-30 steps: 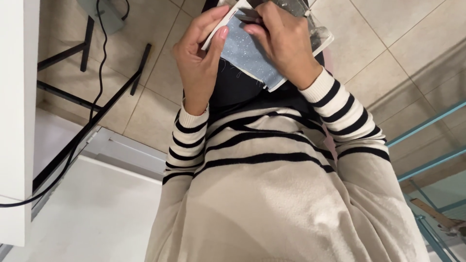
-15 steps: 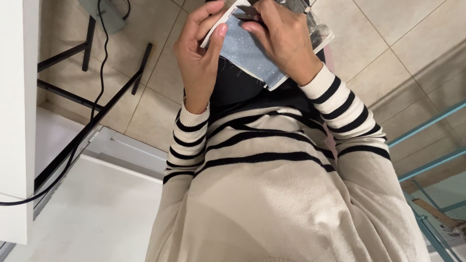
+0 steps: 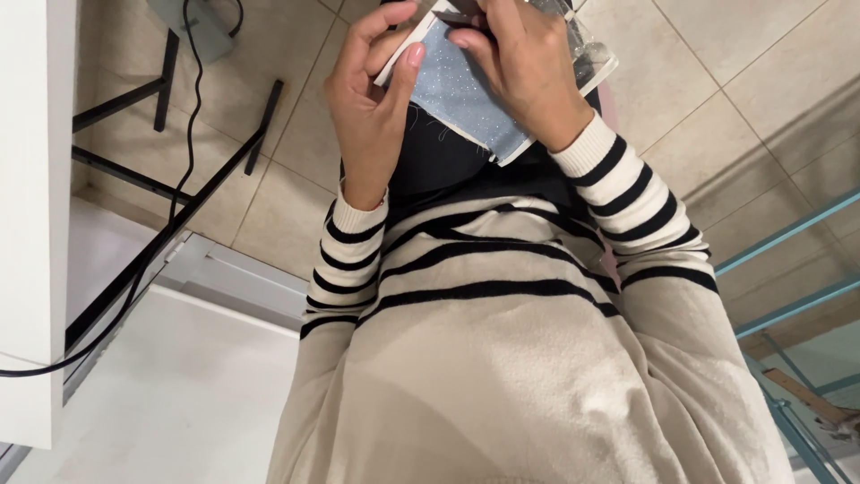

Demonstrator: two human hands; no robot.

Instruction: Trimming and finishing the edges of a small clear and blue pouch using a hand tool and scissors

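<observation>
Two hands are working on a pale blue piece of fabric [image 3: 466,94] with a white edge, held up at the far end of the scene, over the person's lap. Its top is running out of the picture, so its full shape is hard to make out, and a clear plastic wrapper [image 3: 587,58] behind it is partly covered by the right hand. The left hand [image 3: 372,108] is gripping the fabric's left edge, thumb lying on the blue face and fingers curling behind it. The right hand [image 3: 528,76] is pressing down on the upper right part of the fabric, fingers bent over it; what the fingertips are pinching is being cut off at the top border, so I cannot tell. Nearer, the striped cream sweater [image 3: 502,358] is filling most of the view and hiding the legs. To the left, a black metal frame [image 3: 170,233] and a black cable [image 3: 188,99] are crossing the beige tiled floor [image 3: 735,81], beside a white table [image 3: 36,179].
</observation>
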